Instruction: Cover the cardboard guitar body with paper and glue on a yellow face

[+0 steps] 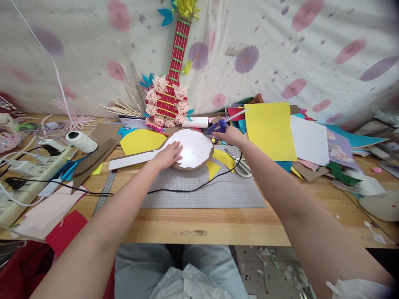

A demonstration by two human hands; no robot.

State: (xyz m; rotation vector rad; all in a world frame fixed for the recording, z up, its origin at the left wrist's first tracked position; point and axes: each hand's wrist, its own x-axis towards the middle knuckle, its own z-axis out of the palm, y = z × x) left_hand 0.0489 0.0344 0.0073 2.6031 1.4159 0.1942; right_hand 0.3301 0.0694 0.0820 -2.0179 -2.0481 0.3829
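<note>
A guitar-shaped cardboard cutout faced with white paper [195,145] lies on the grey cutting mat [199,199], its neck pointing left. My left hand [168,155] rests on the left part of its round body, fingers spread. In my right hand [230,135] is a purple hot glue gun [217,128], held at the upper right edge of the cutout. A white glue stick [237,115] sticks out of the gun's back. Pieces of yellow paper [223,160] and scissors [241,164] lie on the mat by the cutout's right side.
A red decorated paper guitar [168,97] leans on the curtained wall. At left stand a power strip [28,182] and a thread spool [81,142]. A black cord [174,190] crosses the mat. Coloured sheets, with yellow paper [270,131] on top, pile up at right.
</note>
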